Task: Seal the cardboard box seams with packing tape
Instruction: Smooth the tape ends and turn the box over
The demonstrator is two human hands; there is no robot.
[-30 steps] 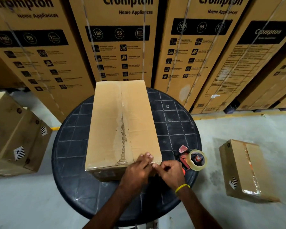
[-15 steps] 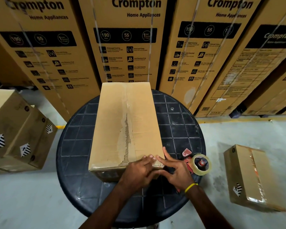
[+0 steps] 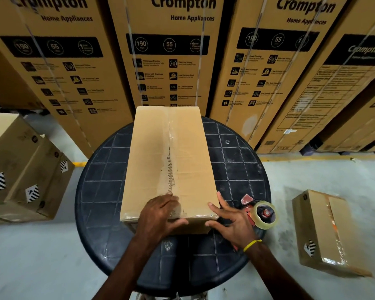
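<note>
A long plain cardboard box (image 3: 152, 152) lies on a round dark table (image 3: 100, 191), its top seam torn and ragged along the middle, with clear tape over it. My left hand (image 3: 160, 215) lies flat over the near end of the seam, fingers spread on the top and front face. At the box's near right corner my right hand (image 3: 230, 221) has its fingers apart and touches the edge, holding nothing. A red tape dispenser with a clear tape roll (image 3: 262, 214) rests on the table just right of that hand.
Tall printed appliance cartons (image 3: 173, 53) form a wall behind the table. A stack of brown boxes (image 3: 24, 169) stands at the left on the grey floor. A taped small box (image 3: 325, 232) lies on the floor at the right.
Both hands had been pinched together at the box's near right corner. They have since spread: the left moved onto the seam end, the right opened at the corner.
</note>
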